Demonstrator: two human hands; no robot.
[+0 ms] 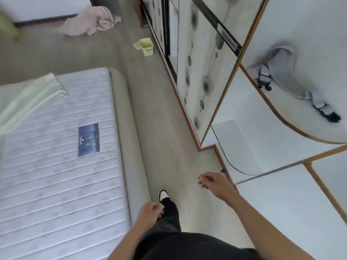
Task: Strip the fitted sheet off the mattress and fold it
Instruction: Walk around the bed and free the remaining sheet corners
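Black trousers [187, 246] filled the near edge, one dark shoe [164, 194] with a white toe stepping forward on the pale floor [163, 128]. Left hand [150, 212] hung by the thigh, fingers loosely curled, gripping nothing. Right hand [214, 182] was out to the right of it, fingers half bent, also empty, close to the white cabinet [281, 203] with wood trim. Left of the left hand sat the bed's padded side rail [129, 147], and beyond that the bare quilted mattress [56, 175] with a blue label [88, 139] on top. Fitted sheet [28, 98], pale green-white, was peeled back and bunched over the mattress's far left part, running off the left edge of view; most of the mattress lay uncovered. Farther off, a small light-green bin [145, 46] stood on the floor by the mirrored wardrobe doors [202, 62] on the right. Pinkish cloth [90, 21] lay crumpled on the floor at the far left. Everything a bit blurred.
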